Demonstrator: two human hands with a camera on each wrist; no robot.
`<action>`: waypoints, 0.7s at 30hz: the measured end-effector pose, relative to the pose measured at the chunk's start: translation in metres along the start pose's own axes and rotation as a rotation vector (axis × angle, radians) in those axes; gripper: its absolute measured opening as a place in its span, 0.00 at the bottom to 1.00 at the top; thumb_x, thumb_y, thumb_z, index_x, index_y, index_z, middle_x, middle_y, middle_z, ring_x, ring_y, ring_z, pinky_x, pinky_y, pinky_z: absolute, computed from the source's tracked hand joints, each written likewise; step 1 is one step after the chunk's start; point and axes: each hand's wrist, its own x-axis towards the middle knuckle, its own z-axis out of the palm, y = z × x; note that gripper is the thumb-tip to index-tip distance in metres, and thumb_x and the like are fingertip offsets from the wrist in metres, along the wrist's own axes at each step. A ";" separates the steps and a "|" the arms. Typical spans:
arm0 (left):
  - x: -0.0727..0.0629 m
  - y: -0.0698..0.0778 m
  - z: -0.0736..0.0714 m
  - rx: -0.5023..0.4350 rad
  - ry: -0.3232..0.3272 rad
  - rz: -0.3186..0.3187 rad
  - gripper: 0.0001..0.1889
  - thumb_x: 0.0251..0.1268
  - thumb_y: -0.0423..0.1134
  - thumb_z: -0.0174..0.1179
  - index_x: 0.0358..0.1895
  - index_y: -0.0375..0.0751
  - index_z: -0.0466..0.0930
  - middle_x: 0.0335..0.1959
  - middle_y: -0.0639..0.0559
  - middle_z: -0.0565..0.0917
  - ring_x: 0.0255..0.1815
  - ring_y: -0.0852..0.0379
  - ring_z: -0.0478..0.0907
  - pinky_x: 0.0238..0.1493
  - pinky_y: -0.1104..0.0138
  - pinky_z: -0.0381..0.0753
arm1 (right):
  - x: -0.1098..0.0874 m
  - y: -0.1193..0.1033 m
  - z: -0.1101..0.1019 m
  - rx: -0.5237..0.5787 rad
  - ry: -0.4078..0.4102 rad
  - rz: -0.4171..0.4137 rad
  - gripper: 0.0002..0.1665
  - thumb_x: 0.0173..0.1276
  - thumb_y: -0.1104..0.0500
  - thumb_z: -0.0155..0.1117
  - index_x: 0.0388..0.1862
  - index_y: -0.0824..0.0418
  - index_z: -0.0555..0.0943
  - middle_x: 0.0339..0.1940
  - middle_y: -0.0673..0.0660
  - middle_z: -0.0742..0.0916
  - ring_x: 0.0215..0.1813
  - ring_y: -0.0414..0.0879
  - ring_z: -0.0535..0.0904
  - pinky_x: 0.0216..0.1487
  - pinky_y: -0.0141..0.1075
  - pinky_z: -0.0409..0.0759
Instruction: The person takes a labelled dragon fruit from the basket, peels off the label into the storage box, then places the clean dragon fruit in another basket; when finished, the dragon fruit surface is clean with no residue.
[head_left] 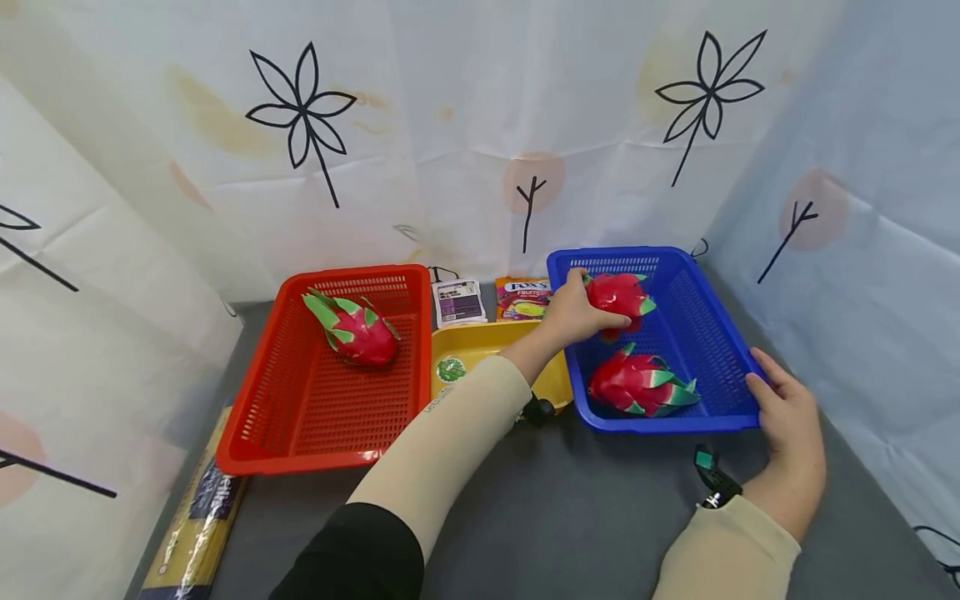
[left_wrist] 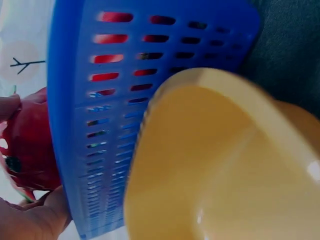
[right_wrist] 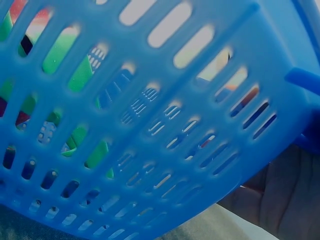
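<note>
My left hand (head_left: 573,312) reaches over the left rim of the blue basket (head_left: 697,350) and grips a red dragon fruit (head_left: 618,293) with green-tipped scales. In the left wrist view, thumb and fingers stand on either side of this dragon fruit (left_wrist: 32,142), just past the basket wall. A second dragon fruit (head_left: 637,383) lies on its side in the front of the same basket. My right hand (head_left: 791,417) holds the basket's right rim near the front corner; in the right wrist view the slotted wall hides part of that hand (right_wrist: 285,195).
A red basket (head_left: 322,421) with one dragon fruit (head_left: 363,333) stands at left. Between the baskets sits a yellow tray (head_left: 487,337), partly under my left forearm. Behind it are a Fox's packet (head_left: 522,298) and a purple-and-white packet (head_left: 459,302). A gold package (head_left: 191,525) lies front left.
</note>
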 end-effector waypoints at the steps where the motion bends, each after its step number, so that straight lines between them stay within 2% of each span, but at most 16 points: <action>1: 0.001 0.000 0.001 0.021 -0.007 -0.005 0.56 0.53 0.51 0.79 0.80 0.44 0.52 0.66 0.46 0.75 0.63 0.49 0.75 0.51 0.56 0.86 | 0.000 0.000 0.000 0.001 0.000 0.005 0.33 0.83 0.49 0.49 0.82 0.54 0.61 0.61 0.53 0.82 0.35 0.22 0.77 0.37 0.17 0.76; 4: 0.005 0.003 0.004 0.089 -0.024 -0.030 0.58 0.52 0.52 0.80 0.80 0.43 0.51 0.66 0.46 0.75 0.63 0.49 0.76 0.52 0.56 0.85 | 0.000 -0.001 0.002 -0.022 0.002 0.016 0.33 0.84 0.48 0.47 0.83 0.52 0.60 0.73 0.69 0.73 0.36 0.22 0.75 0.38 0.17 0.76; 6: 0.007 0.005 0.005 0.137 -0.029 -0.049 0.59 0.51 0.53 0.80 0.81 0.41 0.50 0.65 0.46 0.76 0.61 0.50 0.76 0.52 0.56 0.85 | 0.000 -0.001 0.004 -0.033 0.010 0.017 0.33 0.84 0.47 0.47 0.83 0.52 0.60 0.74 0.72 0.70 0.37 0.23 0.74 0.38 0.17 0.75; 9: 0.008 0.008 0.007 0.192 -0.034 -0.075 0.55 0.50 0.52 0.81 0.77 0.40 0.56 0.60 0.46 0.78 0.56 0.51 0.79 0.50 0.58 0.86 | -0.001 -0.001 0.007 -0.046 0.015 0.018 0.32 0.84 0.48 0.46 0.83 0.53 0.60 0.75 0.71 0.70 0.42 0.26 0.75 0.48 0.21 0.77; 12: 0.007 0.011 0.008 0.212 -0.041 -0.100 0.51 0.48 0.49 0.82 0.72 0.41 0.59 0.55 0.47 0.79 0.52 0.52 0.80 0.47 0.59 0.87 | -0.001 -0.001 0.009 -0.046 0.018 0.047 0.32 0.84 0.47 0.45 0.83 0.50 0.59 0.77 0.68 0.69 0.51 0.34 0.78 0.63 0.35 0.77; 14: 0.006 0.013 0.009 0.227 -0.047 -0.110 0.50 0.48 0.48 0.82 0.72 0.42 0.60 0.56 0.46 0.79 0.52 0.51 0.80 0.48 0.59 0.87 | -0.001 -0.001 0.009 -0.051 0.017 0.060 0.32 0.84 0.46 0.45 0.83 0.48 0.58 0.77 0.67 0.69 0.56 0.38 0.77 0.68 0.44 0.73; 17: 0.004 0.016 0.011 0.295 -0.064 -0.112 0.53 0.49 0.48 0.82 0.75 0.42 0.57 0.60 0.45 0.78 0.56 0.50 0.79 0.52 0.57 0.85 | -0.001 -0.001 0.007 -0.055 0.012 0.061 0.33 0.84 0.45 0.44 0.83 0.48 0.58 0.77 0.67 0.69 0.56 0.40 0.77 0.67 0.43 0.74; 18: 0.003 0.017 0.012 0.324 -0.073 -0.107 0.54 0.49 0.48 0.82 0.76 0.42 0.56 0.62 0.44 0.77 0.58 0.49 0.78 0.54 0.57 0.85 | 0.000 -0.001 0.006 -0.061 0.011 0.058 0.33 0.84 0.45 0.44 0.83 0.49 0.58 0.77 0.67 0.69 0.55 0.39 0.77 0.66 0.40 0.75; 21: 0.002 0.020 0.014 0.397 -0.105 -0.073 0.55 0.51 0.47 0.81 0.80 0.47 0.54 0.68 0.44 0.74 0.64 0.47 0.75 0.58 0.54 0.82 | 0.000 -0.003 0.005 -0.063 0.008 0.055 0.33 0.84 0.45 0.44 0.83 0.50 0.58 0.77 0.67 0.69 0.55 0.38 0.77 0.65 0.38 0.75</action>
